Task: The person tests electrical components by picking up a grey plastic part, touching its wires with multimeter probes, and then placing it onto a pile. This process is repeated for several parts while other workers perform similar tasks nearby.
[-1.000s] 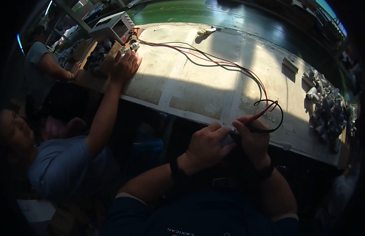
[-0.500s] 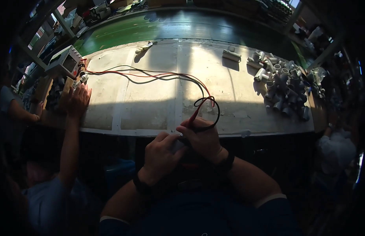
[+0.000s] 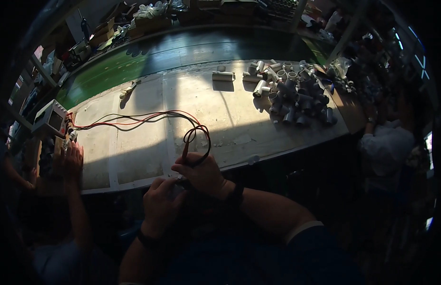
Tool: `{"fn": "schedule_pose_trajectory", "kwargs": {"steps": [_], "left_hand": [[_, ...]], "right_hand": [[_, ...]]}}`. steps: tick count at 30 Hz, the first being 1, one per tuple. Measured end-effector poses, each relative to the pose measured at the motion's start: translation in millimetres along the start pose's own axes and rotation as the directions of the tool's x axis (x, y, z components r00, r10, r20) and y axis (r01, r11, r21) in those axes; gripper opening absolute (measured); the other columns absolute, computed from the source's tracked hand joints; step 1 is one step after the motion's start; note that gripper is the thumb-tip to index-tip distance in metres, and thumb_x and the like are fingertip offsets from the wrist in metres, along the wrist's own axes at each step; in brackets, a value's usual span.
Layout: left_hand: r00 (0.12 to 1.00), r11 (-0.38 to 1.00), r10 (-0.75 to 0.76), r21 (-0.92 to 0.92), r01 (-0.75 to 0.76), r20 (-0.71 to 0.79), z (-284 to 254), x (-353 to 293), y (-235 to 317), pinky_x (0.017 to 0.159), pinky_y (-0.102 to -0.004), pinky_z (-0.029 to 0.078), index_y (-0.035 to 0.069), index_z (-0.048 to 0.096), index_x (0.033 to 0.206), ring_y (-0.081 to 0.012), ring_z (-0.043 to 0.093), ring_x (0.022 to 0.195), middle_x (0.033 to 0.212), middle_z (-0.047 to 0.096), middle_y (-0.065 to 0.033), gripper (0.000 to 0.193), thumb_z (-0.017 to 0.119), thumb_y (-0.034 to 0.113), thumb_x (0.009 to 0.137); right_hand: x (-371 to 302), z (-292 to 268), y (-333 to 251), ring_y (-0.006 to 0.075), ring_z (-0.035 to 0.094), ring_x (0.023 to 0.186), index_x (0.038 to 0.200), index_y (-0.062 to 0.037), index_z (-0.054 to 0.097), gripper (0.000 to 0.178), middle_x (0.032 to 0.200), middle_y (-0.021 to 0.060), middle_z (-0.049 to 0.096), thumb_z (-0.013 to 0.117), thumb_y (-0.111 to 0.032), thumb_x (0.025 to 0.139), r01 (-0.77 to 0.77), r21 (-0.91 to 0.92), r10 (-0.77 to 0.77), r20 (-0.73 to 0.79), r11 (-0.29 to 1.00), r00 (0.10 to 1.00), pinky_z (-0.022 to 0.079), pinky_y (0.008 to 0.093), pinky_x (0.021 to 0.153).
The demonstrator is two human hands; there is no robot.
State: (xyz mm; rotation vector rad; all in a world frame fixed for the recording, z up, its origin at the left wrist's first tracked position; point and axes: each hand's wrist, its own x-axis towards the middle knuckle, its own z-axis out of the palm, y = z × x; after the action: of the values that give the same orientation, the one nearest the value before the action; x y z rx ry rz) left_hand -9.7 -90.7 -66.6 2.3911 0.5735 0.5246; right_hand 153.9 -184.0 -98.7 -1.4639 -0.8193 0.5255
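At the table's near edge my two hands meet. My right hand is closed around the test probes; a red probe sticks up between thumb and fingers, and a black lead loops beside it. My left hand is closed on a small pale piece, mostly hidden by the fingers and shadow. The probe tips come down toward this piece, but contact cannot be made out. Red and black test leads run left across the table to a white boxy meter.
Grey and white pipe-shaped fittings are heaped at the right of the table. A white tube lies left of them, a cream-coloured piece further left. A co-worker's hand rests by the meter; another person is at right.
The view has swung to the right, so the table and both hands appear further left. My hands keep the same grip, close together at the table's edge.
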Motion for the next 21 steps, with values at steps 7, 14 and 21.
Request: {"fn": "schedule_pose_trajectory", "kwargs": {"steps": [7,14,21], "left_hand": [[0.985,0.915,0.092,0.403,-0.026,-0.146,-77.6,76.1,-73.1,0.081,-0.0439,0.055,0.002,0.07,0.113,-0.0357,0.067,0.093,0.102,0.066,-0.0165,0.041,0.086,0.02,0.08],[0.94,0.88,0.271,0.448,-0.155,-0.208,-83.5,137.9,-112.4,0.092,-0.0404,0.052,-0.001,0.065,0.107,-0.0333,0.065,0.103,0.106,0.066,-0.017,0.028,0.078,0.009,0.084],[0.532,-0.274,0.819,-0.961,0.029,-0.217,-67.1,110.7,189.6,0.06,-0.0408,0.06,0.0,0.068,0.11,-0.0297,0.07,0.078,0.098,0.066,-0.0238,0.028,0.065,0.028,0.105]], "right_hand": [[24.0,-64.0,-5.5,0.0114,0.071,0.077,0.097,-0.0045,0.077,0.017,0.083,0.0067,0.076,0.083,-0.019,0.092,-0.122,-0.214,0.086,-0.172,0.969,0.981,0.056,0.0293,0.069],[26.5,-62.8,19.0,0.0166,0.073,0.077,0.097,-0.0045,0.076,0.019,0.082,0.0075,0.075,0.084,-0.02,0.091,0.062,-0.224,-0.089,-0.114,0.973,0.989,0.057,0.0321,0.072],[29.5,-59.3,8.3,0.0177,0.074,0.079,0.096,-0.0031,0.075,0.02,0.087,0.0103,0.076,0.084,-0.02,0.09,0.089,-0.19,-0.1,-0.049,0.978,0.994,0.057,0.0335,0.073]]}}
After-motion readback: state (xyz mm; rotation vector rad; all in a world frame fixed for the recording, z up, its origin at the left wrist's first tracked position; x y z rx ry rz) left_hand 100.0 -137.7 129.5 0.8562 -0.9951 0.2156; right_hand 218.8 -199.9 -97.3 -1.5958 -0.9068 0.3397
